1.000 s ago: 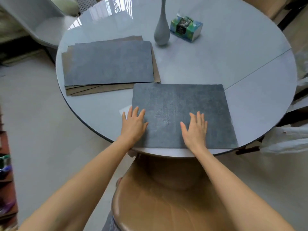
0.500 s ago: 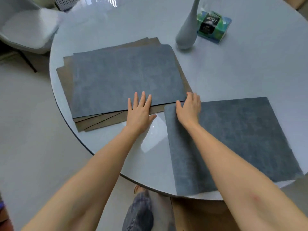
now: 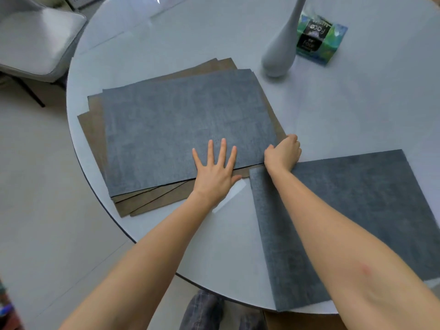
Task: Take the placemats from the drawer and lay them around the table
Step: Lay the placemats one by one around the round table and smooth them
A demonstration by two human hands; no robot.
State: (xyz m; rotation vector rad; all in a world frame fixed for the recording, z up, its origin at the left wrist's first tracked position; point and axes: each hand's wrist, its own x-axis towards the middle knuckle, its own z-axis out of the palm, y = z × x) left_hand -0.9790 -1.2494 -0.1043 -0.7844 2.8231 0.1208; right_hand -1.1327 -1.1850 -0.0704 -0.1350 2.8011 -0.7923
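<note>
A stack of placemats (image 3: 171, 129) lies on the left part of the round grey table (image 3: 345, 110); its top mat shows a blue-grey face and brown mats fan out beneath. My left hand (image 3: 214, 170) rests flat with spread fingers on the top mat's near edge. My right hand (image 3: 283, 153) has its fingers curled at the stack's near right corner and grips the mat's edge there. One blue-grey placemat (image 3: 362, 210) lies alone at the table's near right rim, partly under my right forearm.
A tall pale vase (image 3: 278, 53) stands behind the stack, with a green tissue pack (image 3: 319, 39) to its right. A grey chair (image 3: 35, 41) stands at the far left. A brown chair seat (image 3: 297, 321) and my feet show below the table's near rim.
Both hands left the single placemat and moved left to the stack. The left hand slid further onto the top mat and the right hand curled round the stack's corner. My view shifted left.
</note>
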